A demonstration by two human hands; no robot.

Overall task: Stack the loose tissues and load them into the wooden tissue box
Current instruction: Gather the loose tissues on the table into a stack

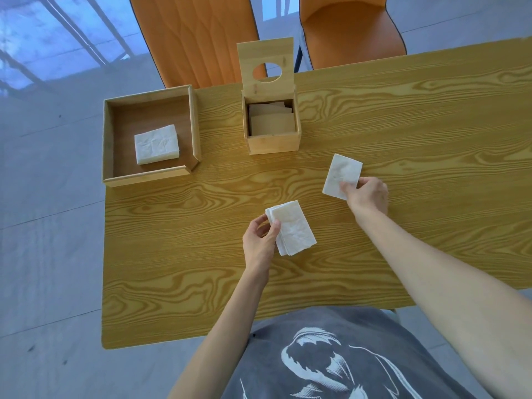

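My left hand [260, 240] pinches a small stack of folded white tissues [292, 228] by its left edge, over the middle of the table. My right hand [367, 194] grips a single folded tissue [341, 175] by its near corner, to the right and slightly farther away. The wooden tissue box [273, 145] stands beyond both hands with its lid [266, 51] tipped up, showing an oval hole. Several folded tissues [272, 119] lie inside it.
A shallow wooden tray [149, 175] sits at the table's far left corner with another stack of tissues [157, 144] in it. Two orange chairs [195, 38] stand behind the wood-grain table [431, 125]. The table's left edge drops to a grey floor.
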